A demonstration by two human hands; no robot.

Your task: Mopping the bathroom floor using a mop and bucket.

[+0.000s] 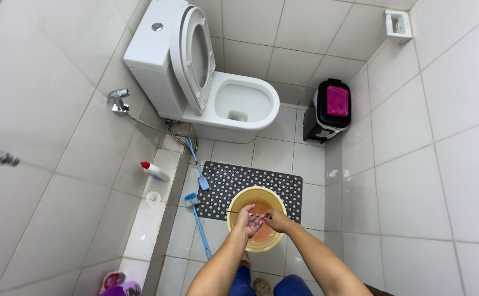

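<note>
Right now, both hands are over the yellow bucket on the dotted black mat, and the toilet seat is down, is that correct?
Not quite: the toilet seat is raised, leaning back against the tank, as the head view shows. The rest holds: the left hand and right hand are over the yellow bucket, which stands on the dotted black mat.

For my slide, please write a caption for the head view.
Both hands, left and right, meet over a yellow bucket on a tiled bathroom floor.

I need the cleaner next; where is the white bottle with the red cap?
In the head view, the white bottle with the red cap lies on its side on the low tiled ledge at the left, just left of the blue brushes and the black mat.
</note>
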